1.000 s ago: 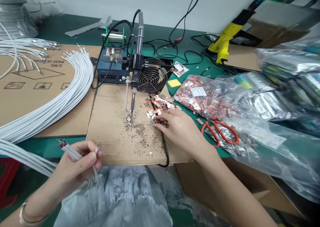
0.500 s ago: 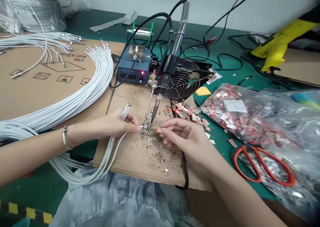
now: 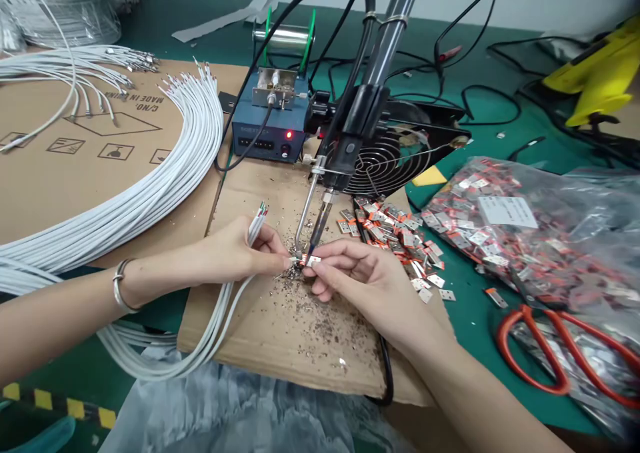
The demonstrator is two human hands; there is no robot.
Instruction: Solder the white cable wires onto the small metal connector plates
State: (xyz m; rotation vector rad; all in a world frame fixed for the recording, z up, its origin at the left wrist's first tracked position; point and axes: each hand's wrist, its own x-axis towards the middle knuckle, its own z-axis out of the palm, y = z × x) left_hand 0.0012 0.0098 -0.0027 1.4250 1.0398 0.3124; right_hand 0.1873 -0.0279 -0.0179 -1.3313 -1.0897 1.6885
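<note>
Metal connector (image 3: 313,260) well inside cardboard edge (image 3: 275,369)

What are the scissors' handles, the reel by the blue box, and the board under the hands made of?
Scissors' handles: probably plastic or coated metal, judging by their smooth orange-red colour.
Reel: likely plastic, with bright green end rims; the silvery, shiny winding looks like metal wire.
Board: apparently cardboard, matte brown with a rough edge.

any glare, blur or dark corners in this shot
Head view: pale glints on the plastic bag; yellow tool soft at the right edge; right-hand corners fall dark; the connector at the right hand's fingertips too small for fine detail.
</note>
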